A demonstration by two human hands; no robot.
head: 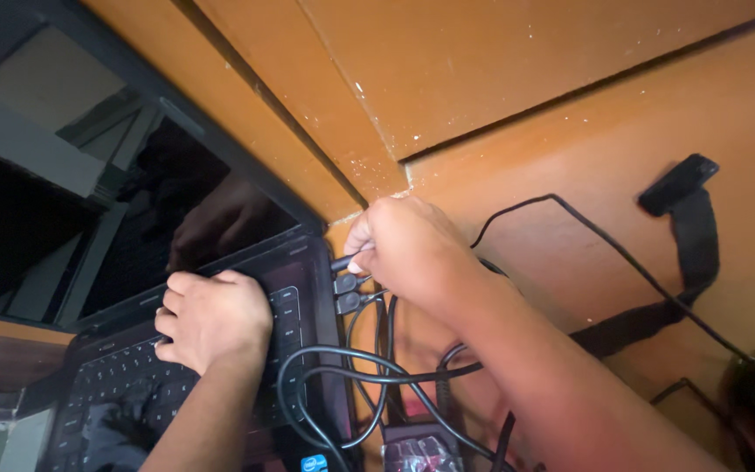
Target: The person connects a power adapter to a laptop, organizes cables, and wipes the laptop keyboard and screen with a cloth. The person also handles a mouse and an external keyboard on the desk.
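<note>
Black laptop [308, 288] open on the orange wooden desk [570, 96], dark screen at 10 o'clock. Left hand [213, 319] curled loosely, knuckles down on the keyboard [115, 376], gripping nothing. At its 3 o'clock, right hand [404, 249] pinches a black plug [343, 261] at the laptop's side ports. Black cables [369, 367] loop at 6 o'clock.

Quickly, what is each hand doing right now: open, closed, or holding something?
Left hand: loosely curled, resting on the laptop keyboard, holding nothing.
Right hand: closed, pinching a cable plug at the laptop's side.
</note>
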